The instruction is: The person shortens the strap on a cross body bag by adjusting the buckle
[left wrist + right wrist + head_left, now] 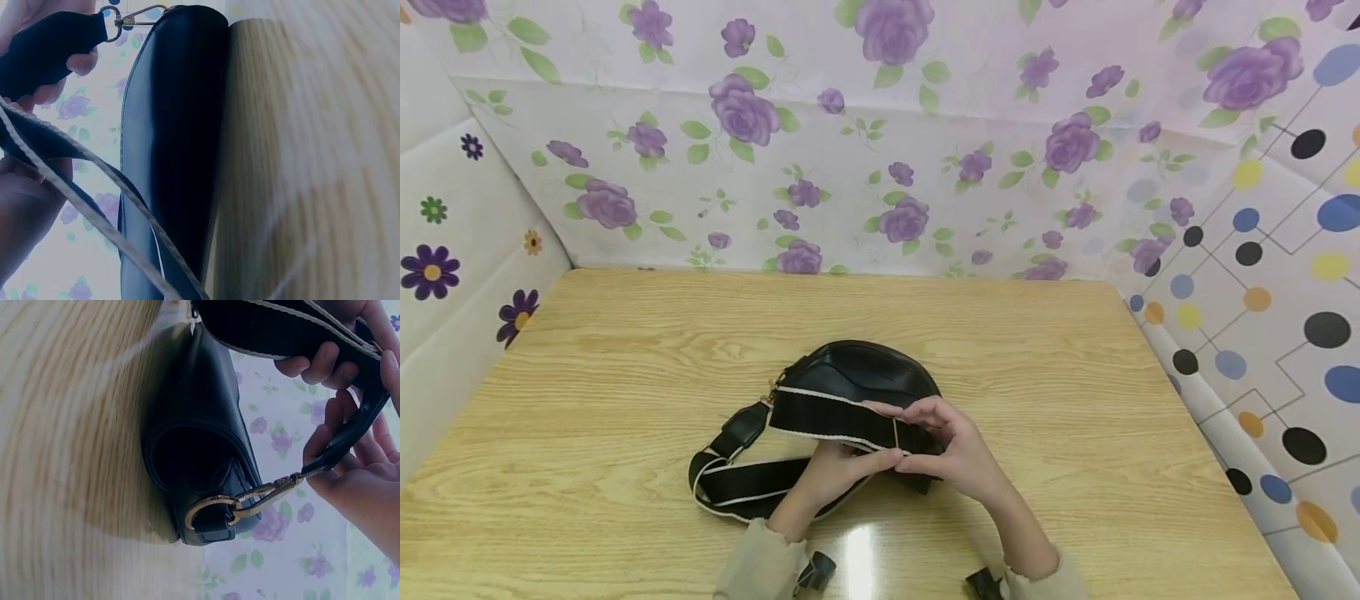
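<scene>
1. The black bag (203, 394) is supported by the wooden tabletop (75, 425).
2. Above the bag, the white-edged strap (269, 328) is held by the left hand (324, 361) and the right hand (365, 481).
3. At the bag's end, a gold ring (203, 501) is caught by a clasp (275, 490).

Counted one crescent shoulder bag (865, 364), one white-edged webbing strap (827, 418), one left hand (837, 473), one right hand (961, 457), two beige sleeves (762, 563), two black wrist units (817, 571), one wood-grain table (1037, 350). Logged one rose-print backdrop (820, 167), one dotted backdrop (1270, 275), one daisy-print backdrop (471, 225); one swivel clasp (274, 490) in right wrist view.
</scene>
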{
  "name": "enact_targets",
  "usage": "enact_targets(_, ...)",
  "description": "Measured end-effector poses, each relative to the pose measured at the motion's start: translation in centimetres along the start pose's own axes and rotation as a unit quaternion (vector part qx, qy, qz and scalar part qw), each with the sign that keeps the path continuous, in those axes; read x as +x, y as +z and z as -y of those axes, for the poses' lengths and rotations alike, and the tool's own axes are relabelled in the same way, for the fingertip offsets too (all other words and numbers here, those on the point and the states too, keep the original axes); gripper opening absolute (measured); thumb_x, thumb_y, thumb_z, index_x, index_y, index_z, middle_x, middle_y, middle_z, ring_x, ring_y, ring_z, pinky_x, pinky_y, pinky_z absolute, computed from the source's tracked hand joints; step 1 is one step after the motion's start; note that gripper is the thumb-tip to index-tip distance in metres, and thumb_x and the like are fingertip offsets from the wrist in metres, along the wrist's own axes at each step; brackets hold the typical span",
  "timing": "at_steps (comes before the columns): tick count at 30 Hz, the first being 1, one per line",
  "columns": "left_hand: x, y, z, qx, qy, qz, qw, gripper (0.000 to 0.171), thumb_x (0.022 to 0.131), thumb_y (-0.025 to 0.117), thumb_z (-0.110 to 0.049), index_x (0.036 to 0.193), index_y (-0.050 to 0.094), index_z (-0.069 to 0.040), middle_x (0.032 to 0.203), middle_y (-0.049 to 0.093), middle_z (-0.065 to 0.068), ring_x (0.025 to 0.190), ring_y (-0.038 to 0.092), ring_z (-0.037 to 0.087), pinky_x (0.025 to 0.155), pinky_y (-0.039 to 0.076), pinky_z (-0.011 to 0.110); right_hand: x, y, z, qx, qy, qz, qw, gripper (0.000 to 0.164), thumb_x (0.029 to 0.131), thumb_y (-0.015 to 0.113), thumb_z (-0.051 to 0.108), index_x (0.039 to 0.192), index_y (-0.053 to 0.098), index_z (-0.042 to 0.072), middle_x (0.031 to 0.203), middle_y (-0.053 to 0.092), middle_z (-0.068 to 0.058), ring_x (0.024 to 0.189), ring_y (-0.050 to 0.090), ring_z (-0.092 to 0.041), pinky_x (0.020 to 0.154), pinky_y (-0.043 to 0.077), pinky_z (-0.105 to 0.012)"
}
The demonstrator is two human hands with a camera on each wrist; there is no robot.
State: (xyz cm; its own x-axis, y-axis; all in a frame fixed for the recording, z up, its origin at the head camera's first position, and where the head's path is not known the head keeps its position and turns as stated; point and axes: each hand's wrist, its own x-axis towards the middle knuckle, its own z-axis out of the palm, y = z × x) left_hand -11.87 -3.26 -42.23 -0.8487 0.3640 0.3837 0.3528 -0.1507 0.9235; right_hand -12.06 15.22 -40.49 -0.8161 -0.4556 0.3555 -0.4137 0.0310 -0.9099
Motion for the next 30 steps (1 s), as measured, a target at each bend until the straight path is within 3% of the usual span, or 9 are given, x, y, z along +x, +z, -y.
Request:
enact_targets(6, 0.0, -0.1, -0.1, -0.002, 0.001, -0.007, 1.0000, 0.038, 0.078, 0.067, 0.001, 0.113, 0.055, 0.000, 0.111, 0.056, 0.014, 0.101, 0.052, 0.018, 0.085, 0.042, 0.029, 0.1, -0.3, -0.1, -0.004, 0.008, 0.025, 1.000, 0.054, 0.065, 0.076, -0.004, 0.111, 0.048, 0.000, 0.109, 0.054, -0.014, 0.101, 0.052, -0.020, 0.084, 0.043, -0.032)
enact_targets(10, 0.0, -0.1, -0.1, 0.001, 0.000, -0.011, 0.9999, 0.038, 0.077, 0.067, 0.003, 0.113, 0.055, 0.001, 0.110, 0.056, 0.015, 0.101, 0.053, 0.018, 0.086, 0.042, 0.029, 0.0, -0.7, -0.2, -0.024, 0.033, 0.039, 0.998, 0.057, 0.065, 0.077, -0.003, 0.114, 0.048, 0.002, 0.112, 0.054, -0.015, 0.101, 0.052, -0.023, 0.079, 0.046, -0.036)
enact_targets(18, -0.1, -0.4, -0.1, 0.008, -0.001, -0.018, 0.9998, 0.039, 0.076, 0.067, 0.004, 0.113, 0.055, 0.001, 0.111, 0.056, 0.017, 0.099, 0.054, 0.017, 0.082, 0.044, 0.028, -0.2, -1.1, 1.5, -0.046, 0.076, 0.043, 0.995, 0.047, 0.068, 0.073, -0.007, 0.110, 0.051, -0.007, 0.109, 0.055, -0.020, 0.094, 0.054, -0.027, 0.075, 0.046, -0.039)
enact_targets(25, -0.1, -0.4, 0.0, 0.005, -0.001, -0.017, 0.9998, 0.040, 0.076, 0.067, 0.004, 0.114, 0.054, 0.002, 0.107, 0.054, 0.028, 0.094, 0.055, 0.014, 0.079, 0.045, 0.027, -0.4, -1.0, 1.7, -0.060, 0.059, 0.023, 0.996, 0.038, 0.067, 0.072, -0.008, 0.101, 0.058, -0.008, 0.104, 0.058, -0.020, 0.096, 0.054, -0.014, 0.074, 0.046, -0.034)
enact_targets(30, 0.0, -0.4, 0.0, 0.009, -0.004, -0.019, 0.9998, 0.040, 0.075, 0.068, 0.004, 0.113, 0.054, 0.002, 0.107, 0.054, 0.028, 0.095, 0.055, 0.014, 0.079, 0.045, 0.026, -0.6, -1.0, 0.6, -0.056, 0.043, 0.013, 0.997, 0.036, 0.066, 0.073, -0.008, 0.099, 0.061, -0.008, 0.104, 0.058, -0.019, 0.097, 0.053, -0.010, 0.074, 0.046, -0.033)
